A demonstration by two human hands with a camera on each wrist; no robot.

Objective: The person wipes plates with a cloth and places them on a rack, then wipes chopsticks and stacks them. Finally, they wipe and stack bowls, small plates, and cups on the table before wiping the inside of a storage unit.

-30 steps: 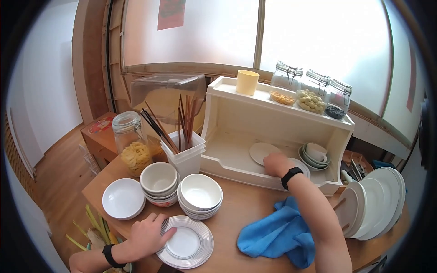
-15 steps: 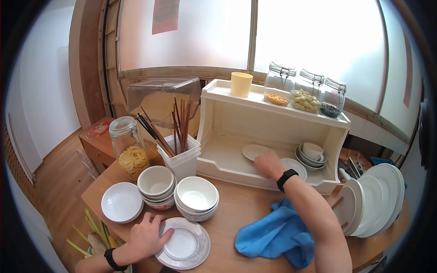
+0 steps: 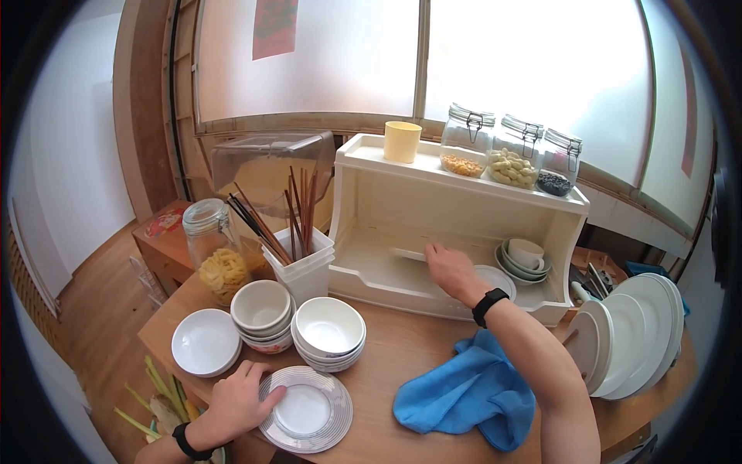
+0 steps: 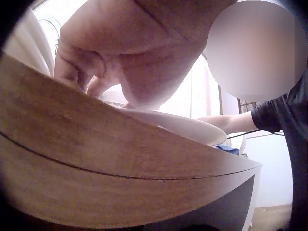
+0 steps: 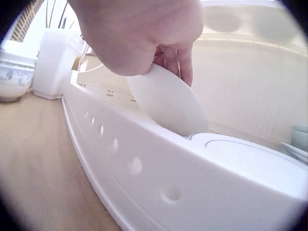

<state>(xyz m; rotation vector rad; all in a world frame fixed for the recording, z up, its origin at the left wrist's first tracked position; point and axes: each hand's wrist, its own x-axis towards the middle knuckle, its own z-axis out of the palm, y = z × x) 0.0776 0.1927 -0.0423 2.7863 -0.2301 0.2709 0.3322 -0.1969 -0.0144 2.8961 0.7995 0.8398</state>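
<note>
Inside the white rack, my right hand pinches a small white plate between thumb and fingers. The plate is tipped up on edge, so only a thin strip of it shows in the head view. Just right of that hand, another white plate lies flat on the rack floor. My left hand rests at the left side of a grey-rimmed plate near the table's front edge. Its thumb lies on the rim, and its loosely bent fingers reach down beside the plate in the left wrist view.
Stacked bowls, white dishes and a chopstick holder stand at left. A blue cloth lies in front of the rack. Large plates stand upright at right. Glass jars and a yellow cup top the rack.
The small plate under my right hand has gone from lying nearly flat to tipped up on edge, gripped by the fingers. My left hand has stayed at the grey-rimmed plate.
</note>
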